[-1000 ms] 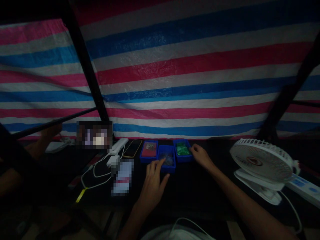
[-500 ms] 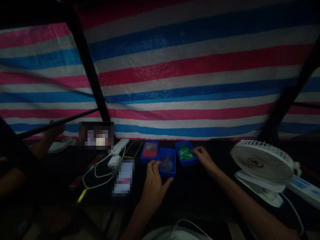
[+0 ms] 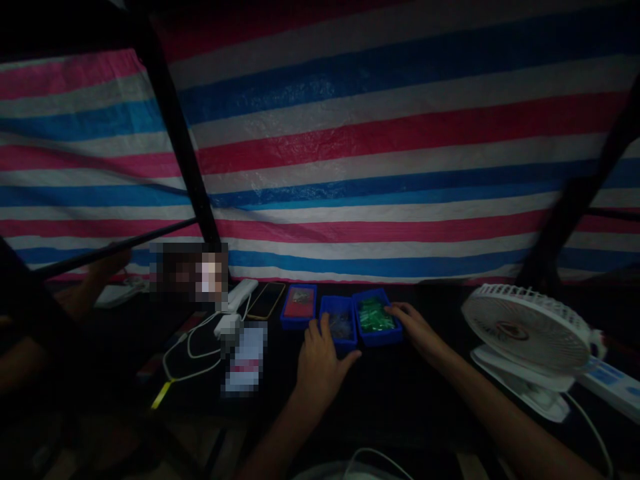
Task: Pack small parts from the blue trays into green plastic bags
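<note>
My left hand point(image 3: 320, 363) rests at the near left side of a small blue tray point(image 3: 345, 347) holding greyish, see-through pieces too dim to name. Its fingertips touch the tray's left rim, while the thumb sticks out, spread apart, by the near right corner. My right hand point(image 3: 417, 330) has its fingers closed on the right edge of another blue tray point(image 3: 383, 340), filled with shiny green pieces point(image 3: 374, 313). These two trays stand side by side, nearly touching. To their left is a third blue tray point(image 3: 300, 325) with a red layer and a small silvery heap on it.
A phone point(image 3: 267, 301) lies left of the trays, near white cables and a charger point(image 3: 227, 325). A white clip fan point(image 3: 525, 330) and a power strip point(image 3: 613, 383) stand at right. Another person's arm point(image 3: 97, 280) shows at far left. Striped sheeting point(image 3: 375, 147) hangs behind.
The green-filled tray has come nearer and slightly right, with my right hand at its edge. The middle tray has shifted a little right, and my left hand has moved right along it.
</note>
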A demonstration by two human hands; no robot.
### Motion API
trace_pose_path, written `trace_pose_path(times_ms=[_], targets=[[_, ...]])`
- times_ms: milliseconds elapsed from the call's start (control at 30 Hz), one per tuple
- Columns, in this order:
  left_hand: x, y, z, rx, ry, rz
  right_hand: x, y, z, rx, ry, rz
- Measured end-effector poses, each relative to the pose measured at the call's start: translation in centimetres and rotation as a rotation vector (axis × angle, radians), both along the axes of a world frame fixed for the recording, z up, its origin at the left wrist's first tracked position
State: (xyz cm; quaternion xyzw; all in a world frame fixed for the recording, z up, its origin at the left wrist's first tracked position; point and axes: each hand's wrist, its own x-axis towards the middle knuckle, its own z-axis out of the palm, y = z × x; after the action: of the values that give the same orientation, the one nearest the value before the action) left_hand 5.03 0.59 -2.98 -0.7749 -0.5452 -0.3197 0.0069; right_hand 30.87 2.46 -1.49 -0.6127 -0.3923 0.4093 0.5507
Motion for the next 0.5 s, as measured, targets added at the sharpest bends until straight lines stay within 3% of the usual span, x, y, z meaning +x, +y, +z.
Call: trace_pose_path(times_ms=[233, 500], targets=[[1.1, 1.5, 0.8, 0.069, 0.084, -0.029, 0.9, 1.4, -0.1, 0.074, -0.186, 0.012], [0.9, 2.9, 2.4, 0.075, -0.093, -0.236, 1.4, 1.1, -0.1, 0.073, 0.038, -0.047]])
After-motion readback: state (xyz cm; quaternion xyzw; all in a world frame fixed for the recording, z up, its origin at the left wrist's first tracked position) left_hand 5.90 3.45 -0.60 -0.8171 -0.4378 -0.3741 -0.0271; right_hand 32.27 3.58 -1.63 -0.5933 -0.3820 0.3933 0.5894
